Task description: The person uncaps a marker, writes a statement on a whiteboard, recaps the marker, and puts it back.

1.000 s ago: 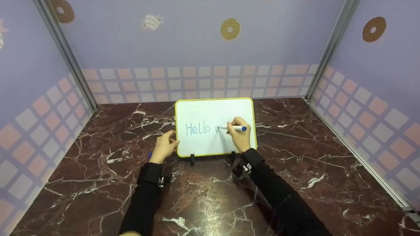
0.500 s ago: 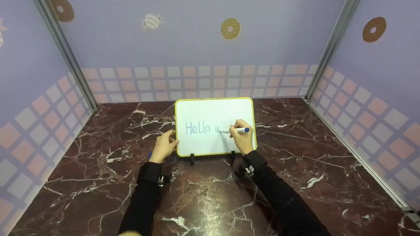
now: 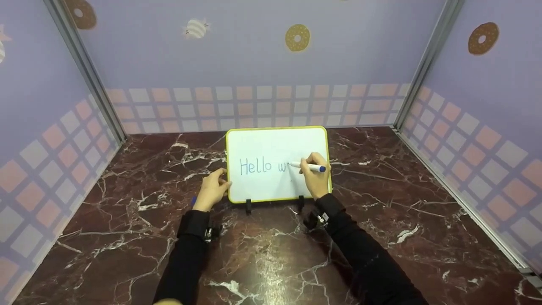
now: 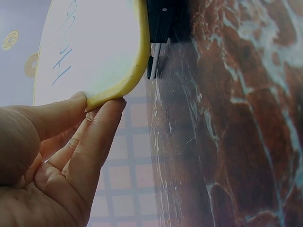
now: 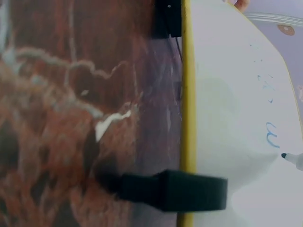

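Observation:
A small whiteboard with a yellow frame leans back on the table, the blue writing "Hello w" across its middle. My left hand pinches the board's left edge near the lower corner; in the left wrist view the thumb lies on the front and the fingers behind. My right hand grips a white marker with a blue end, its dark tip right at the "w". In the right wrist view only the marker's front end shows, beside the last letter; the right hand is out of that frame.
Two black stand feet hold the board's lower edge. A small blue item is mostly hidden behind the left wrist. The dark red marbled table is enclosed by patterned lilac walls at the back and both sides.
The right hand has moved slightly right with the marker, and the unfinished-looking stroke after "Hello" has become a "w". The left hand and the board have stayed in place.

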`<state>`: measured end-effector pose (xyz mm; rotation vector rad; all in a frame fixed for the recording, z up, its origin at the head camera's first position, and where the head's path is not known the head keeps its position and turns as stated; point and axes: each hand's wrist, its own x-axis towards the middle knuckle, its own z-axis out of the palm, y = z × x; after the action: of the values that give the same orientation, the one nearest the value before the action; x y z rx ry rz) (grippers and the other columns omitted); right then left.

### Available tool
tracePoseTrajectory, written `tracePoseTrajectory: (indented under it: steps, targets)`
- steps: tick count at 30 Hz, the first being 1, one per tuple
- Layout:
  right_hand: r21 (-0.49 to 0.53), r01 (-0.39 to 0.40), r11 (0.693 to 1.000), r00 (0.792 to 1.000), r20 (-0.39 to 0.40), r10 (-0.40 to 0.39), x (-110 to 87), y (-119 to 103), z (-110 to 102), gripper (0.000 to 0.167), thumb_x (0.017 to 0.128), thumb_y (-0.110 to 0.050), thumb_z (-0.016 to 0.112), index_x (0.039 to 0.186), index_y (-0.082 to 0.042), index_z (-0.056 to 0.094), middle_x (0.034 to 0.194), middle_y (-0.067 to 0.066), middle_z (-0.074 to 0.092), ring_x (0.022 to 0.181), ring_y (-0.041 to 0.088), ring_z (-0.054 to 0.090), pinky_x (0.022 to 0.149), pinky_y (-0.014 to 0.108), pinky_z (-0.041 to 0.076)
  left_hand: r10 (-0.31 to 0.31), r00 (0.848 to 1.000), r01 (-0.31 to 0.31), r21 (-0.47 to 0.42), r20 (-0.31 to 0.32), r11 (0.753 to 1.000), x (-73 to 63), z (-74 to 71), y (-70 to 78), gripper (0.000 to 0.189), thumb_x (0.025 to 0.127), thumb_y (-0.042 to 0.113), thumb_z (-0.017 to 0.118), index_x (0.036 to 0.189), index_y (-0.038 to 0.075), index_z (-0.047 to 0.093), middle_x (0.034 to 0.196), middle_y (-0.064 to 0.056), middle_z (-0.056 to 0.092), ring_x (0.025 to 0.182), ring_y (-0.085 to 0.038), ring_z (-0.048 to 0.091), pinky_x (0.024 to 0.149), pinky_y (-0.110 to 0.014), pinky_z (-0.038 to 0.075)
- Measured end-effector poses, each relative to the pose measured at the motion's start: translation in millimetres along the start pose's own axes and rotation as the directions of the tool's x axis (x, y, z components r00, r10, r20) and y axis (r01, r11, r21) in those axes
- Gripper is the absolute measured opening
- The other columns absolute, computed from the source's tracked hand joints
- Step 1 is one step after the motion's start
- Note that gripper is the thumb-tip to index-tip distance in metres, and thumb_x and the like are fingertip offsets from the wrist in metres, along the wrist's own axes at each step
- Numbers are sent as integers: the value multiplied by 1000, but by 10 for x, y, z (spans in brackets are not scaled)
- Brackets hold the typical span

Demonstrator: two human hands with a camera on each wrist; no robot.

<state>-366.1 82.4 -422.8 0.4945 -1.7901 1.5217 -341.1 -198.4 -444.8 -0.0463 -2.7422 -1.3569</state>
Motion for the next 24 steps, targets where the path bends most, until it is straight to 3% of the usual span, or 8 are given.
tracePoseTrajectory:
  steps: [9, 16, 20, 24]
  targets:
    - [-51, 29, 998, 1000, 10, -28, 2, 18, -23, 24, 84, 16, 58, 64, 12, 47, 64, 26, 57, 54, 41, 60, 50, 13, 36, -19, 1000, 19, -24, -7, 1000, 5, 15, 8, 39, 99, 4, 57, 138, -1, 50, 111, -27, 67, 99, -36, 69, 84, -41, 61]
    - [-55, -14, 998, 1000, -21, 13, -22, 4, -73, 26, 84, 16, 57, 62, 12, 44, 63, 25, 55, 51, 42, 58, 48, 12, 36, -4, 1000, 4, -10, -17, 1000, 17, 18, 19, 38, 99, 3, 57, 137, -2, 51, 110, -28, 68, 97, -37, 70, 82, -41, 62]
    - [-76, -20, 997, 1000, -11, 19, -48, -5, -78, 27, 83, 16, 58, 61, 10, 44, 59, 23, 57, 49, 35, 58, 47, 14, 32, -11, 1000, 10, -12, -14, 1000, 15, 20, 26, 38, 99, 4, 57, 137, 0, 52, 110, -27, 68, 96, -36, 70, 82, -41, 62]
    - [-71, -24, 997, 1000, 1, 24, -42, -11, -45, 27, 84, 15, 59, 61, 10, 46, 58, 22, 58, 50, 37, 58, 47, 14, 33, -17, 1000, 17, -23, -4, 1000, 12, 18, 26, 39, 99, 4, 57, 138, 0, 50, 113, -28, 67, 100, -37, 69, 85, -42, 61]
